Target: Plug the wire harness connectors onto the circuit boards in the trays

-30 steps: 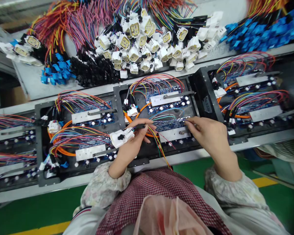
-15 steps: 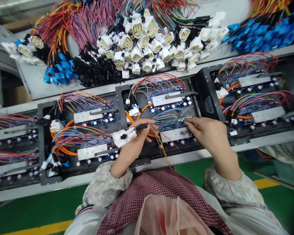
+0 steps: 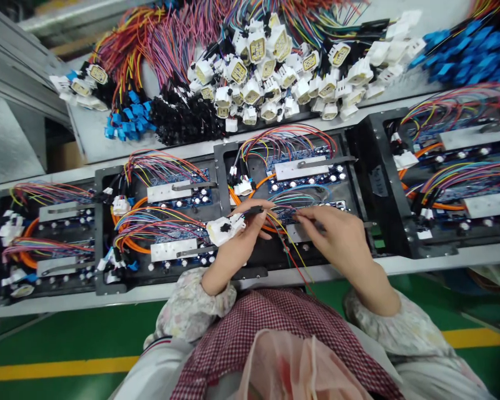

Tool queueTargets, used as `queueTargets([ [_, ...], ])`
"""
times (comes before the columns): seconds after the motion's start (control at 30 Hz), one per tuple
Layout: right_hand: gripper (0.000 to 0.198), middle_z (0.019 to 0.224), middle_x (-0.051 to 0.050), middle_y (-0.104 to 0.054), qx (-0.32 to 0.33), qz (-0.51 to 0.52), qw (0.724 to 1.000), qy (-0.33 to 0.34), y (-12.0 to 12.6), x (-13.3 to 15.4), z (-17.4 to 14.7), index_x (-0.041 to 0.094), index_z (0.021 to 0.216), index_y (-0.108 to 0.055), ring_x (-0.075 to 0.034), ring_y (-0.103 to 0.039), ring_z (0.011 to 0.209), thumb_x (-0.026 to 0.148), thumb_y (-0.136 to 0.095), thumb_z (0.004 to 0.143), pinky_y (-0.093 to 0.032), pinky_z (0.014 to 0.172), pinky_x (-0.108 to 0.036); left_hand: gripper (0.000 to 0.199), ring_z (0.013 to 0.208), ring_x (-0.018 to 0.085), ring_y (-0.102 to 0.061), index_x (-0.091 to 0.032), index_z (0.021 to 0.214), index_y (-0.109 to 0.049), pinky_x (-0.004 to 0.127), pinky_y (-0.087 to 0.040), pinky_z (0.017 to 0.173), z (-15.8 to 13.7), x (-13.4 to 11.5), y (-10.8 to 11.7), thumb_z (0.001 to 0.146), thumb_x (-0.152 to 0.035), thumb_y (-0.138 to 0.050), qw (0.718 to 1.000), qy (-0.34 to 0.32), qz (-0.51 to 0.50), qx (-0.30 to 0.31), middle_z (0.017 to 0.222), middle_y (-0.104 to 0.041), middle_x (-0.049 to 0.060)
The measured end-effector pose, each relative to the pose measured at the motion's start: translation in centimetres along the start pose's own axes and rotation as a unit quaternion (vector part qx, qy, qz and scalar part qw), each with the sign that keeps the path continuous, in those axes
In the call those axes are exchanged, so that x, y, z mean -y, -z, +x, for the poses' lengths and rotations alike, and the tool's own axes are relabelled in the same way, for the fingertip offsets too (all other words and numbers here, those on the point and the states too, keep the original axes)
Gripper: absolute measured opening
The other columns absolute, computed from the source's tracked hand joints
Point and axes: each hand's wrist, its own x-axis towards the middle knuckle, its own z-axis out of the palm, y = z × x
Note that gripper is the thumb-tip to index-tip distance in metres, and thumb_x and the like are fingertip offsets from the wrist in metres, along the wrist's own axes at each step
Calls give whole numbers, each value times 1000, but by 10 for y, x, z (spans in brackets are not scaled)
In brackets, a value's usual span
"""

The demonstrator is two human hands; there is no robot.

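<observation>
1. The left hand (image 3: 238, 244) holds a white plastic connector (image 3: 225, 229).
2. The right hand (image 3: 340, 232) pinches a thin reddish wire (image 3: 287, 208) above a blue circuit board (image 3: 284, 215).
3. Beyond, white-and-yellow plastic plugs (image 3: 252, 91) lie heaped.

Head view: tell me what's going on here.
A person is working with both hands at a blue circuit board in a black tray. The left hand holds a black-sleeved wire bundle with a white connector at its end. The right hand pinches a thin wire just above the board. Other loose wires hang toward the person, and more white connectors lie piled behind.
</observation>
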Motion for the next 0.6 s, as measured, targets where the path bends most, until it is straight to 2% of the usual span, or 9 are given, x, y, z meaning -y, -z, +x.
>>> queueTargets([
  [0.2, 22, 78, -5, -70, 34, -38, 998, -22, -17, -5, 3, 19, 95, -72, -19, -64, 71, 29, -52, 97, -40, 63, -28, 18, 76, 13, -73, -21, 104, -67, 17, -58, 53, -1, 1, 0, 93, -34, -62, 1000, -2, 3, -5, 92, -74, 3],
  [0.3, 25, 78, -5, -70, 36, -36, 998, -32, -18, -4, 3, 19, 94, -72, -18, -63, 71, 30, -50, 97, -38, 62, -28, 19, 74, 13, -72, -21, 105, -68, 19, -58, 54, -1, 3, 1, 94, -36, -62, 1000, 6, 9, -4, 93, -75, 4],
  [0.43, 27, 75, -5, -68, 41, -37, 998, -25, -17, -3, 4, 19, 94, -74, -18, -62, 69, 30, -50, 97, -38, 63, -28, 20, 56, 9, -63, -23, 106, -68, 21, -55, 53, -1, 5, 3, 95, -37, -61, 999, 2, 42, -5, 96, -75, 4],
  [0.6, 27, 76, -5, -69, 46, -32, 998, -28, -17, -4, 5, 19, 95, -75, -18, -63, 70, 30, -51, 97, -38, 62, -28, 20, 56, 10, -61, -23, 104, -69, 21, -53, 52, -1, 4, 4, 95, -38, -60, 998, -12, 66, -8, 91, -75, 3],
])
